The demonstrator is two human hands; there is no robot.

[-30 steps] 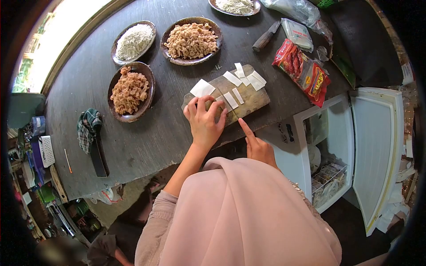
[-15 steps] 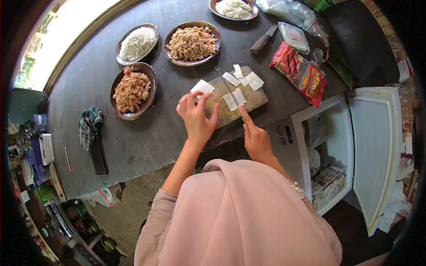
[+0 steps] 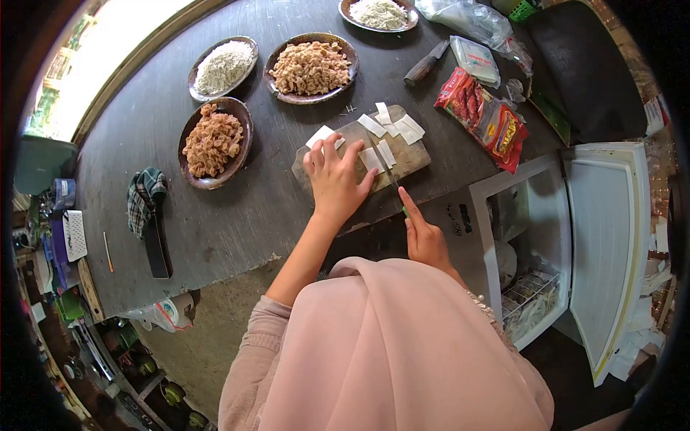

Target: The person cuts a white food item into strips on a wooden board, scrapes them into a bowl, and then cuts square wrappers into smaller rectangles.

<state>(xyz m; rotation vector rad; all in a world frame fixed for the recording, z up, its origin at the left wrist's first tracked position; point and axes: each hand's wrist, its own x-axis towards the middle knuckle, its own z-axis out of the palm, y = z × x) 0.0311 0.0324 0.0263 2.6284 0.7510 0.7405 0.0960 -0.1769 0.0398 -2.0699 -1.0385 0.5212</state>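
Note:
My right hand [image 3: 426, 237] is closed on the green handle of a knife [image 3: 392, 177], index finger stretched along its back. The thin blade lies over a wooden cutting board [image 3: 413, 156], beside a narrow white strip [image 3: 386, 153]. My left hand [image 3: 338, 179] is spread over the left part of the board, fingers apart. Its thumb and index finger come close to a flat white piece [image 3: 371, 161] left of the blade. More flat white pieces [image 3: 407, 129] lie at the board's far right, and another [image 3: 319, 135] shows beyond my left fingertips.
Bowls of brown chopped pieces [image 3: 310, 68] and plates of pale shreds [image 3: 225, 68] stand across the dark table [image 3: 237, 237]. A second knife [image 3: 425, 63], a white packet [image 3: 474, 61] and a red packet [image 3: 483, 118] lie right. An open fridge [image 3: 528, 244] stands at my right.
My left hand has moved right and lower over the board. The right hand has shifted slightly right and nearer me, and the knife blade now shows beside a narrower white strip.

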